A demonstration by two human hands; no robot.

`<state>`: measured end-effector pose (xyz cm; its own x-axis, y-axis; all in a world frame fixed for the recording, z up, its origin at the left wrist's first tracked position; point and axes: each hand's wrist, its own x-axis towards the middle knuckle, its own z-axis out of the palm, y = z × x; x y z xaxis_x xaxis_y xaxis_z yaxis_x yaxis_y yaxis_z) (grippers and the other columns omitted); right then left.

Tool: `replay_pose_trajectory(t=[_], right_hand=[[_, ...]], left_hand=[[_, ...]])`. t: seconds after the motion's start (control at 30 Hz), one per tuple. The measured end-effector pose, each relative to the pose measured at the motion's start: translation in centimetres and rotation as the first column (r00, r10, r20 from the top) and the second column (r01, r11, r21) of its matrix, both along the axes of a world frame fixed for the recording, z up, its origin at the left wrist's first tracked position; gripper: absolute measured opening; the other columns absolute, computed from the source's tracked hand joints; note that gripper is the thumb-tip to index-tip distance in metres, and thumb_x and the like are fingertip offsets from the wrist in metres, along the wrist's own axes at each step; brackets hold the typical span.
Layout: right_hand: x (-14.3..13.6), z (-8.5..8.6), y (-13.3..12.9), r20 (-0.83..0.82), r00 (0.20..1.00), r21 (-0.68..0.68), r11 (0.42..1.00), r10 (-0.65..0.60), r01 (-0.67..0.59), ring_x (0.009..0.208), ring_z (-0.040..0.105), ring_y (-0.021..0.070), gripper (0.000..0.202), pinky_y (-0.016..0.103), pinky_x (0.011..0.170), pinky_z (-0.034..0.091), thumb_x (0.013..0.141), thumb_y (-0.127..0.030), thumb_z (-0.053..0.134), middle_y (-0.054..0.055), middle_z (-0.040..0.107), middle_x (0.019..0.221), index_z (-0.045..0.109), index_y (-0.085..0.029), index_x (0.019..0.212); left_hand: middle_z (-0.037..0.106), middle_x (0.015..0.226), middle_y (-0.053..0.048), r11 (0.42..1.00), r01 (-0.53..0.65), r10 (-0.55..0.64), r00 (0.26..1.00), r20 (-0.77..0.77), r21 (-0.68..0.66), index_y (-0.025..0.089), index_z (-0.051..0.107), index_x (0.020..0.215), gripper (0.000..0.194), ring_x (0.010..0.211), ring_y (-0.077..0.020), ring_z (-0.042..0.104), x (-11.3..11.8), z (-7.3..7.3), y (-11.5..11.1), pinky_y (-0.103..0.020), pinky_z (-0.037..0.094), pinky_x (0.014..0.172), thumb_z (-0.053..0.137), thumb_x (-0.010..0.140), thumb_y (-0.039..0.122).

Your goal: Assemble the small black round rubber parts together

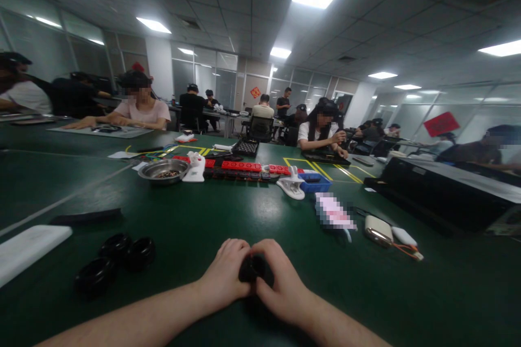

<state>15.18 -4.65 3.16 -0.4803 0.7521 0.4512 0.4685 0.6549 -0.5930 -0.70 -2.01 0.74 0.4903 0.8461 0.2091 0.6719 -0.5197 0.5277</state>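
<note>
Near the front of the green table (195, 217), both my hands close around a small black tyre (253, 269). My left hand (228, 268) grips its left side, with the fingers bent over the far edge. My right hand (281, 282) curves around the right side, its thumb and fingertips against the piece. Part of the tyre is hidden behind my fingers. Left of my hands lie three similar black tyres (95, 275), glossy and ring-shaped, grouped close together.
A white slab (32, 249) and a black strip (87, 217) lie at left. Farther back are a metal bowl (163, 180), white clamps (292, 187), red strips (242, 167) and a blue bin (315, 181). A power bank (378, 230) and black computer case (439, 192) stand right. People sit across the table.
</note>
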Motion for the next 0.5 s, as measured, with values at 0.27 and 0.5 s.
replay_pose_trajectory(t=[0.27, 0.5], right_hand=[[0.15, -0.06, 0.33, 0.092, 0.954, 0.011, 0.959, -0.284, 0.284, 0.097, 0.046, 0.0255, 0.031, 0.040, 0.086, 0.038, 0.064, -0.021, 0.066, 0.008, 0.050, 0.101, 0.053, -0.018, 0.092], [0.29, -0.19, 0.50, 0.074, 0.997, -0.032, 0.999, 0.026, -0.024, 0.106, 0.043, 0.0216, 0.046, 0.036, 0.093, 0.034, 0.062, -0.003, 0.047, 0.006, 0.048, 0.110, 0.052, -0.021, 0.104]], left_hand=[[0.054, 0.094, -0.005, 1.000, -0.004, 0.004, 1.000, -0.009, 0.003, 0.019, 0.055, 0.078, 0.029, 0.092, -0.0255, 0.049, 0.06, -0.04, -0.10, -0.040, 0.038, 0.086, 0.069, 0.059, 0.034], [0.052, 0.121, -0.009, 0.999, 0.031, -0.033, 0.999, -0.041, -0.037, 0.020, 0.049, 0.113, 0.057, 0.118, -0.0296, 0.040, 0.07, -0.45, 0.20, -0.051, 0.019, 0.102, 0.067, 0.061, 0.033]])
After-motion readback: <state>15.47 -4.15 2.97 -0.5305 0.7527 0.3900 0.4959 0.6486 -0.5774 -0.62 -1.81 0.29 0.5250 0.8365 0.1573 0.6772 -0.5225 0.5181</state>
